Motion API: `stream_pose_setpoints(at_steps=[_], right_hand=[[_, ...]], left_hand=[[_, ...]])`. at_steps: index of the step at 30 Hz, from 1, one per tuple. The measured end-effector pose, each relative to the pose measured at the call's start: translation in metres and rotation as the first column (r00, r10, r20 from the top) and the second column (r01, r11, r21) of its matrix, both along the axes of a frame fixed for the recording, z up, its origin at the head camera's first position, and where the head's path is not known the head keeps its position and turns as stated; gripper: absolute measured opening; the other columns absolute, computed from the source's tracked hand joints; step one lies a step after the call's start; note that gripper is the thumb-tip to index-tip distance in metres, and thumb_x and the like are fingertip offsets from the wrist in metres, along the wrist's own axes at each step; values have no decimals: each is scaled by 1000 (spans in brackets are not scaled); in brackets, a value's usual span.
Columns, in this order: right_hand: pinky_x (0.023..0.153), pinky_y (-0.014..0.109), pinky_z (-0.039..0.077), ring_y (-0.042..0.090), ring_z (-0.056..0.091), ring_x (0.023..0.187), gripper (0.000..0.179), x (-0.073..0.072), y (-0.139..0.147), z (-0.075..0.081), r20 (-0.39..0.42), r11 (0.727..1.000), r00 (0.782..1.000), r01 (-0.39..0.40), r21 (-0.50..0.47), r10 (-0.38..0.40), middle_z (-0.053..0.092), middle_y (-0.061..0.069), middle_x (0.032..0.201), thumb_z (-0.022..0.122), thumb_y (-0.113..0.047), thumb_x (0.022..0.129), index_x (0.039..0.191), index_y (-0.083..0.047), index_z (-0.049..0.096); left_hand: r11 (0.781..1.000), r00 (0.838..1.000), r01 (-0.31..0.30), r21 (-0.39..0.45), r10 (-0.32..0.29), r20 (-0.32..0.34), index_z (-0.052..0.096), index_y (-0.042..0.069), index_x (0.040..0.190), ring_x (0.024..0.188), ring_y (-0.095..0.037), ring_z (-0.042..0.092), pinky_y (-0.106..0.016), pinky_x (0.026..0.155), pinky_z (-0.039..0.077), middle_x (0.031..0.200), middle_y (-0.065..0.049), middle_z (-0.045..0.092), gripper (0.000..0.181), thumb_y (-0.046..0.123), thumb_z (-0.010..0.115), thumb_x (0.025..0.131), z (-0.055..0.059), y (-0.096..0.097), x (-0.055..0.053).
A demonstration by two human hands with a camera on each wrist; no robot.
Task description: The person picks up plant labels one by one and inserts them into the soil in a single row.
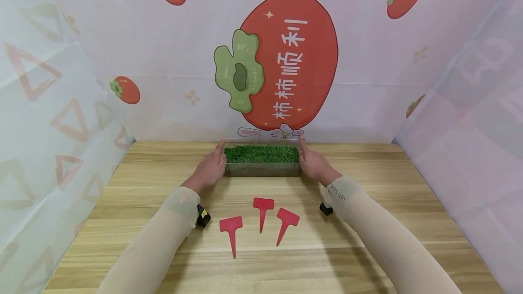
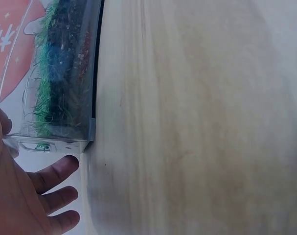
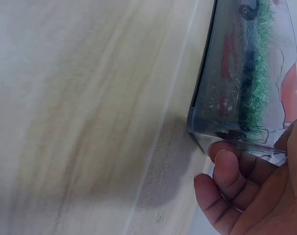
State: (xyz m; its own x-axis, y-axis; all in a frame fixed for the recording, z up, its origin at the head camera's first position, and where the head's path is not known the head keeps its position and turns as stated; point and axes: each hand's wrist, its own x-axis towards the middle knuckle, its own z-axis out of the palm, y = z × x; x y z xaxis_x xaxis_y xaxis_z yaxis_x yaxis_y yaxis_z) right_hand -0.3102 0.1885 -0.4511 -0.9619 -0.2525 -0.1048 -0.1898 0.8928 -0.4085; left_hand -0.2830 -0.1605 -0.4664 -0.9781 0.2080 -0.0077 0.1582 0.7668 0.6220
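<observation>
A clear rectangular planter box stands at the table's back edge. Green grass fills its top, with a dark layer below seen through the wall. My left hand grips its left end; in the left wrist view the thumb is at the rim and three fingers spread below, apart from the box. At the right end, my right hand holds the box, fingers curled under the end rim in the right wrist view. Three red T-shaped plant labels lie nearer me: a left one, a middle one and a right one.
The wooden table meets a printed cloth backdrop right behind the box. Cloth walls also rise at the left and right. A dark wrist device sits under the left sleeve, another device under the right.
</observation>
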Motion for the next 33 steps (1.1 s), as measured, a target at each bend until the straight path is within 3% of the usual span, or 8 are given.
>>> stream_pose_setpoints(at_steps=[4, 11, 24, 33], right_hand=[[66, 41, 46, 21, 43, 49, 63, 4, -1, -1, 19, 1000, 1000, -4, 1, 4, 56, 10, 70, 22, -29, 109, 162, -15, -10], [68, 42, 47, 21, 48, 54, 63, 12, -2, 1, -6, 999, 1000, -22, 24, 22, 54, 9, 67, 22, -27, 108, 162, -10, -7], [54, 35, 40, 16, 36, 43, 65, 21, 1, 1, 4, 999, 999, -39, 18, 39, 53, 4, 56, 24, -27, 108, 161, -10, -10], [60, 37, 42, 17, 37, 46, 65, 27, 2, 1, 7, 999, 999, -36, 22, 36, 52, 4, 59, 23, -27, 108, 160, -14, -14]], left_hand=[[1000, 1000, 8, -23, -8, 3, -7, 25, 163, 147, -50, 21, -65, 119, 15, 162, -22, 26, 59, 34, 17, 109, 3, -2, 5], [1000, 1000, 11, -25, -11, 6, -8, 29, 162, 147, -52, 21, -67, 117, 16, 160, -22, 32, 59, 35, 18, 109, 6, -4, 13], [999, 999, 29, -19, -28, 20, -3, 24, 163, 147, -52, 21, -67, 117, 17, 162, -22, 26, 59, 35, 19, 109, 5, -6, 22], [999, 999, 34, -19, -34, -5, 0, 20, 163, 145, -52, 24, -65, 117, 19, 158, -26, 33, 59, 33, 21, 109, 1, -6, 26]])
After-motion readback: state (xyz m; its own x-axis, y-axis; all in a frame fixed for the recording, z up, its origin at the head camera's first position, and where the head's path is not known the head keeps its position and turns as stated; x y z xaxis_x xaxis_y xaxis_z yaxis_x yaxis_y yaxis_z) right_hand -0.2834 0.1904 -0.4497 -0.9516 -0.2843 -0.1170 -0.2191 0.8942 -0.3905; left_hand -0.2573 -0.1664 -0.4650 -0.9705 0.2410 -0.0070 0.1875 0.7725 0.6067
